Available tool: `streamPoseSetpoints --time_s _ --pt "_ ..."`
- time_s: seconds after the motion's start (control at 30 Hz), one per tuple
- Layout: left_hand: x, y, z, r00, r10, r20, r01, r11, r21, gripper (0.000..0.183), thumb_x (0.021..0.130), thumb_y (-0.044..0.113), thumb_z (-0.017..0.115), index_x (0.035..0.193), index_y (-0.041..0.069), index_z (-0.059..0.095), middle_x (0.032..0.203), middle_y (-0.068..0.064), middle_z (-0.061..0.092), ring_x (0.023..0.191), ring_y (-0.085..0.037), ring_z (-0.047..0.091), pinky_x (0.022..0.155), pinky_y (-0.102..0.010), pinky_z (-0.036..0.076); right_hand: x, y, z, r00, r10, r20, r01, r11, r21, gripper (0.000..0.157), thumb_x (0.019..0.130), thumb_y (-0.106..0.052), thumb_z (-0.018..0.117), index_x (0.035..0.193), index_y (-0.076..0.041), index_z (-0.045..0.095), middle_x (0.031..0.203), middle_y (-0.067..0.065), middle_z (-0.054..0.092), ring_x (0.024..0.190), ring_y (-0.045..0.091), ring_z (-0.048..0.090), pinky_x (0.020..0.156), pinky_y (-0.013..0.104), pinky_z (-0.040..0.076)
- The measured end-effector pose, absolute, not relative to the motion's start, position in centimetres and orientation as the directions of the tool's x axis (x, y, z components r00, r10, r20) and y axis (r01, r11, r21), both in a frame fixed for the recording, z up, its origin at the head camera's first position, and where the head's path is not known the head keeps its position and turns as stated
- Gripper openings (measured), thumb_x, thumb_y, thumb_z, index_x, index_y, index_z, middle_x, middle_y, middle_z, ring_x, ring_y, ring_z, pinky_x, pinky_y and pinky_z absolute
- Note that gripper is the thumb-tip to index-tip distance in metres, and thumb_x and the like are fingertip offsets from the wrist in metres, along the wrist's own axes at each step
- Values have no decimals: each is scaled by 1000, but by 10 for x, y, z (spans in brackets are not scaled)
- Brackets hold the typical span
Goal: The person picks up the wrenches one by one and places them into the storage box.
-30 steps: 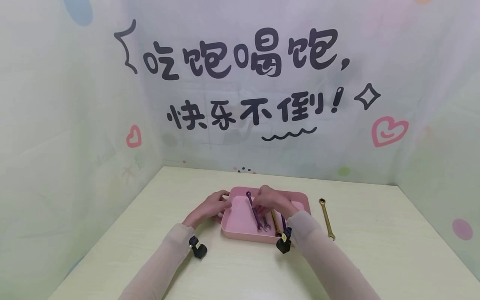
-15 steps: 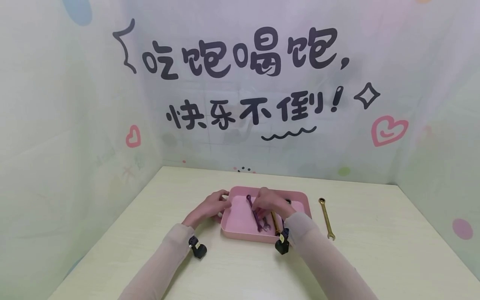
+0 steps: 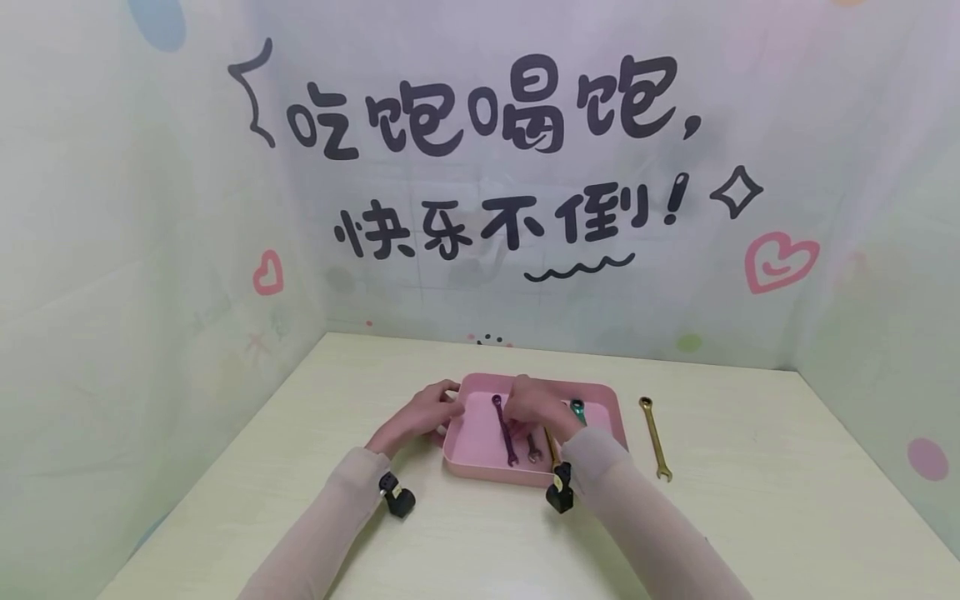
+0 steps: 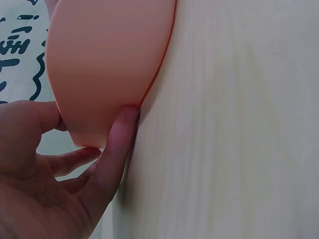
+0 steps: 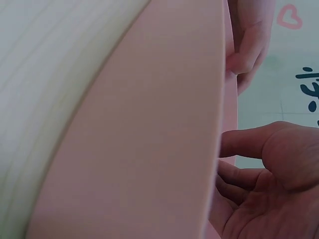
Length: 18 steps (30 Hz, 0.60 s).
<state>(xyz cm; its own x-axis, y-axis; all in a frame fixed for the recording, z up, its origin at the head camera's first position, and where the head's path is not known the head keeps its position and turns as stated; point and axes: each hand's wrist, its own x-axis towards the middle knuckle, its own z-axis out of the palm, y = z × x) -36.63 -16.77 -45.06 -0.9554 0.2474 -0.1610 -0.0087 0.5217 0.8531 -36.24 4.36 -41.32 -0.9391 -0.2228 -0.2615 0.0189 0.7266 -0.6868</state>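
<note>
A pink tray (image 3: 495, 474) lies on the table with several combination wrenches in it. My left hand (image 3: 422, 414) grips its left end; in the left wrist view the thumb presses low on the tray wall (image 4: 109, 59) and a finger touches the rim. Inside the tray, my right hand (image 3: 540, 405) pinches a purple wrench (image 3: 503, 431) along its shaft. To the right of that lie a silver wrench (image 3: 534, 452), a gold wrench (image 3: 553, 446) and a green one (image 3: 577, 408), partly covered by the right hand and wrist. The right fingertips are hidden behind the wall in the right wrist view.
Another gold wrench (image 3: 656, 439) lies on the pale table (image 3: 765, 467), right of the tray. A printed curtain (image 3: 480, 308) with black lettering stands behind the table and along both sides.
The purple wrench has shifted slightly towards the front and turned straighter, with my right hand moving a little left. The green wrench's ring end has come into view. My left hand stays put.
</note>
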Motion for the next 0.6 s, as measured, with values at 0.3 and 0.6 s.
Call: streamPoseSetpoints --time_s 0.3,0.6 --pt "-368 -167 -451 -956 242 -164 -10 532 847 57 97 20 58 151 6 45 123 -18 65 90 -24 69 61 -33 63 -361 43 -409 -941 -238 -242 -15 741 -672 13 94 -1 66 83 2 73 72 11 69 58 18 65 55 26 59" --pt "-368 -168 -452 -956 243 -165 -11 530 848 56 99 20 57 151 6 45 122 -18 65 90 -24 69 60 -33 63 -358 52 -401 -927 -300 -225 -48 691 -721 14 95 -5 66 95 4 77 80 13 73 68 22 72 67 34 65"
